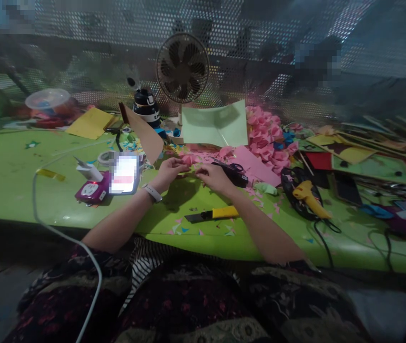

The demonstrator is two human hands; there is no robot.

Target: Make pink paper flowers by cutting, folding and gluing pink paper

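My left hand (170, 172), with a white watch band on its wrist, is over the middle of the table with its fingers drawn together. Close by on the right, my right hand (214, 176) has thumb and fingers pinched. Whatever lies between the fingertips is too small to make out. A pink paper piece (188, 159) shows just beyond the left fingertips. Behind my right hand lie dark-handled scissors (233, 166) and a pink paper sheet (256, 164). A yellow utility knife (220, 213) rests on the table between my forearms.
Left are a lit phone (124, 174), a purple power strip (94, 189) and a white cable (60, 232). A fan (182, 68), light green paper (214, 125) and heaped pink paper flowers (265, 131) stand behind. A yellow glue gun (310, 197) lies right on the green table (10, 190).
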